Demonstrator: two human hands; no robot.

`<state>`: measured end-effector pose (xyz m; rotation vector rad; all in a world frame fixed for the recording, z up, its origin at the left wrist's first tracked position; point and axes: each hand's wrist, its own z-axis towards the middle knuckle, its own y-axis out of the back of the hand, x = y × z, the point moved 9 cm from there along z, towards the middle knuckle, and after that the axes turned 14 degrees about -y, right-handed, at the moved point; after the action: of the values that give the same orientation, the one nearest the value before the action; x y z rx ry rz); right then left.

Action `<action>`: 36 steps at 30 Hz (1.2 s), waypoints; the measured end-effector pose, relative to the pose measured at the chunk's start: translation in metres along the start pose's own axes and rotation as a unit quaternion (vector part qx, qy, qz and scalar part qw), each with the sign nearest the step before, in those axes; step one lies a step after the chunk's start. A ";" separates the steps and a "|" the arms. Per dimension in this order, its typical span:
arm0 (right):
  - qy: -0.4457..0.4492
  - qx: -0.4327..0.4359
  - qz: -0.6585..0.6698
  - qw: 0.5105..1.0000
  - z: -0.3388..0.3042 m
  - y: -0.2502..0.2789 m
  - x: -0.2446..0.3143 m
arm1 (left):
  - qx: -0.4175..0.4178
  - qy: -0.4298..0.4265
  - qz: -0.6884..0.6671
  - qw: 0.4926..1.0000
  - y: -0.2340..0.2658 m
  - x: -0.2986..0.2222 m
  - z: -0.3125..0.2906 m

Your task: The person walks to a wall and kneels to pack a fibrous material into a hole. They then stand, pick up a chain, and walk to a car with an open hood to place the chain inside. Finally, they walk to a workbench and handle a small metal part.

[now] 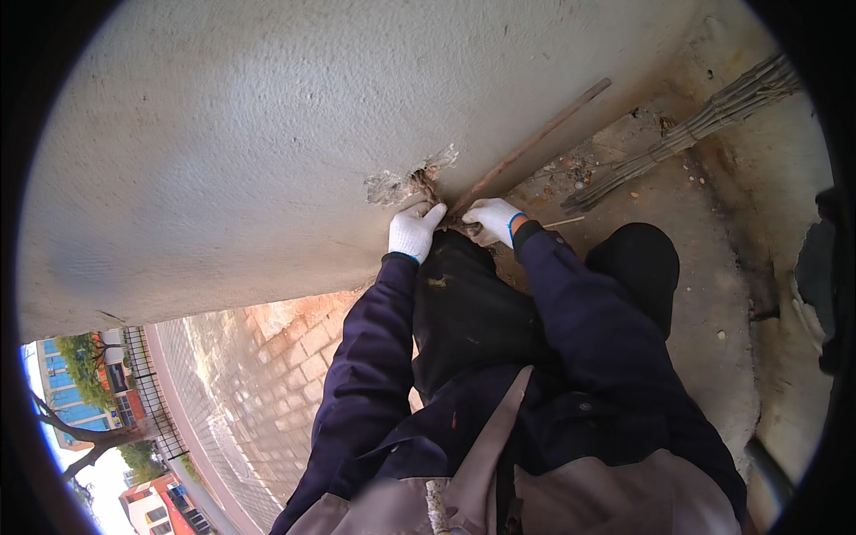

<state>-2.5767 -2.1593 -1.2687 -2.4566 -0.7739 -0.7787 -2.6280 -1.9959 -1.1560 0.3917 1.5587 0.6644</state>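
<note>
Brown twisted strand (426,185), probably light, rough and stiffly pliable, emerges from the chipped wall (232,160). Gloved left hand (415,232) and right hand (492,219) flank its lower end, likely the best hold; whether fingers clamp it, I cannot tell.

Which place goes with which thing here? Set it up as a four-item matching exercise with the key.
1. left hand
2. slim brown rod
3. bundle of sticks
4. dark fence

A. near the picture's left rim
B. lower end between left hand and right hand
C. just below the wall's broken patch
D. at upper right

Pairs: 1-C, 2-B, 3-D, 4-A
</note>
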 end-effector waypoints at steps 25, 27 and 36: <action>0.200 -0.128 0.047 0.970 -0.059 -0.074 0.031 | 0.035 0.015 -0.228 0.973 -0.001 0.019 -0.026; 0.174 -0.108 0.095 0.974 -0.057 -0.074 0.027 | 0.034 0.000 -0.225 0.974 -0.002 0.021 -0.026; 0.196 -0.247 -0.024 0.949 -0.073 -0.028 0.052 | -0.040 -0.041 -0.183 0.981 -0.005 0.041 -0.030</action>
<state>-2.5862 -2.1597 -1.1753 -2.5642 -0.5323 -1.5825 -2.6609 -1.9800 -1.1909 0.0657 1.4695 0.4173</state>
